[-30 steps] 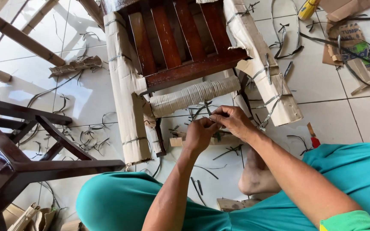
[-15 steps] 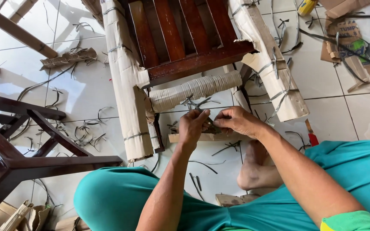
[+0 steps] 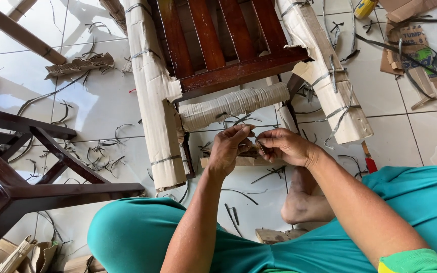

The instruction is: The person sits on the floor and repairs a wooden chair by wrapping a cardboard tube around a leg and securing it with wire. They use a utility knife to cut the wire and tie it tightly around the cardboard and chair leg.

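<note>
Both hands are meeting over the tiled floor (image 3: 92, 111), just below the cardboard-wrapped rung (image 3: 233, 105) of a dark wooden chair (image 3: 218, 45). The left hand (image 3: 228, 150) and right hand (image 3: 288, 146) are pinching together on a thin strap (image 3: 255, 146), fingertips almost touching, above a cardboard-wrapped bar (image 3: 238, 162) lying on the floor. Cut strap scraps (image 3: 102, 151) are lying scattered across the tiles. A second dark wooden frame (image 3: 26, 172) is standing at the left edge.

Furniture packing workshop, by the look. Cardboard-wrapped wooden chair (image 3: 218, 55), cut strap offcuts (image 3: 102, 151) littering white tiled floor (image 3: 421, 136).
</note>
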